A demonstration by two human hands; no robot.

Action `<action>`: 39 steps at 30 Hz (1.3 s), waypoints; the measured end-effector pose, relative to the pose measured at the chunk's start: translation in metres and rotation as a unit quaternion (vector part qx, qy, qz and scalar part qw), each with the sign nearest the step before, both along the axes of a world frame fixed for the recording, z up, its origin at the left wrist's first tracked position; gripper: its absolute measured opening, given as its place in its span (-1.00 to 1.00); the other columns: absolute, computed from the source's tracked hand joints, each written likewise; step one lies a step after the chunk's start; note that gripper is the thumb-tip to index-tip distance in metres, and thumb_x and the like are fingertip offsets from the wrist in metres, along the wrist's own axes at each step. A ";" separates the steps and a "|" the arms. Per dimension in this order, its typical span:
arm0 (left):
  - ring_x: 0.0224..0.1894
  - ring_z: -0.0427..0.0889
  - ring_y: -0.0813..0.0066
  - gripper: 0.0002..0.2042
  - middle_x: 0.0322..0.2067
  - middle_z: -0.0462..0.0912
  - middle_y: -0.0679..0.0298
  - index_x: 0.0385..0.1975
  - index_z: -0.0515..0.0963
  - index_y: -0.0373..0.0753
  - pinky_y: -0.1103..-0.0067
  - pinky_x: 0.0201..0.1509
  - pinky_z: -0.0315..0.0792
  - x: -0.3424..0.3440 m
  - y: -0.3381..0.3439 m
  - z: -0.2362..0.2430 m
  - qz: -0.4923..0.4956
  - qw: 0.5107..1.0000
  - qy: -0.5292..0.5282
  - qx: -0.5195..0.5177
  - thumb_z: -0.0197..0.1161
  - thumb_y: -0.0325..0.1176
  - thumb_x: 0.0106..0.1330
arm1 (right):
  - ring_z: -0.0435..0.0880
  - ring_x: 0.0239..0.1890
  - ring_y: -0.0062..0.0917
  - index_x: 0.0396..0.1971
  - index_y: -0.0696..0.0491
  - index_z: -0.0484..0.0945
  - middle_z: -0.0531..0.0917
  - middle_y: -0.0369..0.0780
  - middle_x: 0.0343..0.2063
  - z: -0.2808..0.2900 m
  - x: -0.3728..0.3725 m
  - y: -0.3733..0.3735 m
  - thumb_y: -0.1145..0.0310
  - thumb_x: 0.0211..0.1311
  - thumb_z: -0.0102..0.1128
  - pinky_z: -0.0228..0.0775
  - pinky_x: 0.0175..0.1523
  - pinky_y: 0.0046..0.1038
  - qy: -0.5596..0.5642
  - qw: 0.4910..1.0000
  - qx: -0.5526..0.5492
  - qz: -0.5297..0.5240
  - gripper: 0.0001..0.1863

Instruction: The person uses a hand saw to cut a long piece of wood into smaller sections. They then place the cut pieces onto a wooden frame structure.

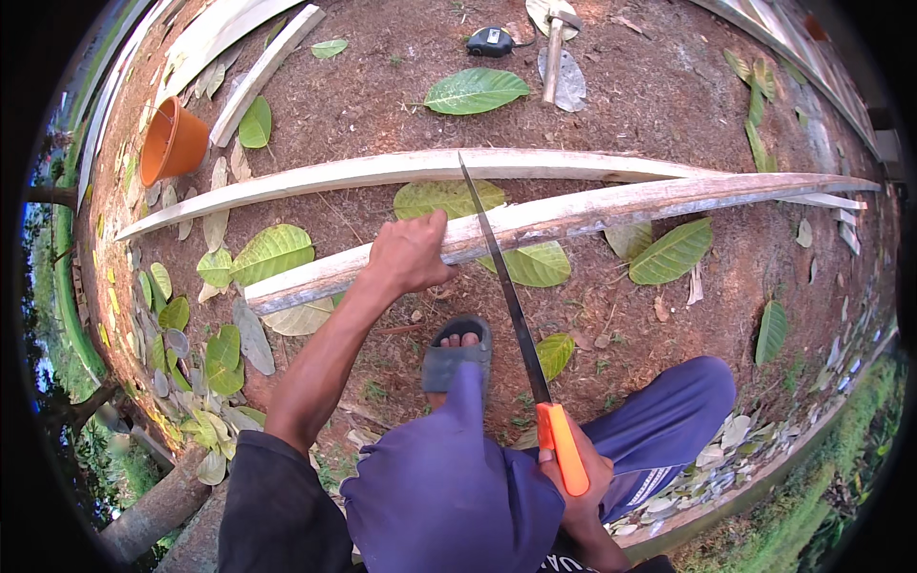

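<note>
Near the centre of the frame, the left hand [411,253] is gripping the lower plank [592,212], its fingers closing across the wood. Right of bottom centre, the right hand [585,473] is holding the handsaw [517,315], its fingers curling around the orange handle [567,454]. The blade is slanting up-left across the plank; whether it is touching the wood, I cannot tell. A second plank [287,185] is lying just above, while a tape measure [489,41] and a hammer [553,67] are resting at top centre.
</note>
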State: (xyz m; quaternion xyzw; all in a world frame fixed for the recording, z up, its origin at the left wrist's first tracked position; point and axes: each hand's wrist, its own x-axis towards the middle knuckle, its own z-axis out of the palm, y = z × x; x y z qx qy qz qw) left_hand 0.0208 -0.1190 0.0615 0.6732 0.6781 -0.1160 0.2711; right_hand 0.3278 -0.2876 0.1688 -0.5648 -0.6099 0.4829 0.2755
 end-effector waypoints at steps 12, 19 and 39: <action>-0.24 0.75 -0.10 -0.46 -0.31 0.71 -0.07 -0.23 0.45 -0.33 0.13 -0.07 0.63 -0.008 0.024 -0.008 0.005 0.999 0.001 0.050 0.54 -0.07 0.00 | 0.86 -0.15 -0.31 0.25 0.39 0.48 0.75 0.08 -0.01 -0.020 -0.018 -0.006 0.60 0.20 0.25 0.68 -0.07 -0.42 -0.018 1.000 0.020 0.013 -0.43; -0.25 0.74 -0.10 -0.48 -0.34 0.71 -0.08 -0.23 0.45 -0.32 0.11 -0.06 0.62 0.001 0.025 -0.003 -0.007 0.999 -0.006 0.050 0.51 -0.08 0.00 | 0.85 -0.31 -0.41 0.24 0.35 0.50 0.78 -0.08 -0.31 -0.062 -0.093 0.103 0.60 0.18 0.26 0.68 -0.19 -0.43 0.067 0.996 -0.013 -0.059 -0.44; -0.21 0.77 -0.05 -0.46 -0.27 0.73 -0.14 -0.19 0.48 -0.34 0.13 -0.01 0.62 -0.005 0.016 -0.008 0.009 0.998 0.026 0.048 0.53 -0.08 -0.01 | 0.83 -0.03 -0.23 0.22 0.42 0.49 0.73 0.15 0.01 -0.020 -0.023 -0.016 0.65 0.10 0.21 0.70 0.02 -0.36 0.020 0.999 0.010 -0.023 -0.41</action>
